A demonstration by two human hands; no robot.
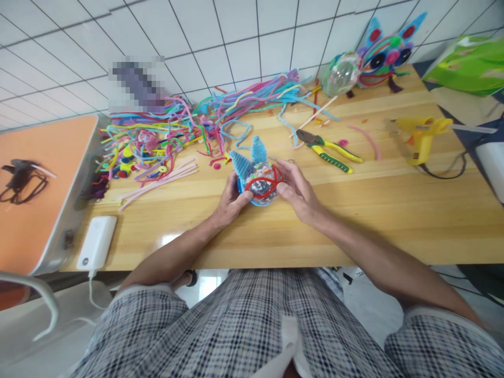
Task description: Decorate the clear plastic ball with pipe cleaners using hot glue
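Note:
Between my hands, over the table, is a clear ball [270,198] with colourful bits showing in it. Two light-blue pipe-cleaner ears [259,149] stand up from its far side, and a bent red pipe cleaner [255,180] crosses its near face. My left hand [231,200] grips the ball's left side, its thumb at the left end of the red loop. On the right side, my right hand [295,186] is closed with thumb and fingers on the red pipe cleaner against the ball. The fingers behind the ball are partly hidden.
Behind lie heaps of pipe cleaners [260,100] along the tiled wall. Pliers [326,152] and a yellow glue gun [423,134] are on the right. A finished-looking eared figure [388,60] and another clear ball [343,73] stand at the back right. A white power bank [96,242] lies front left.

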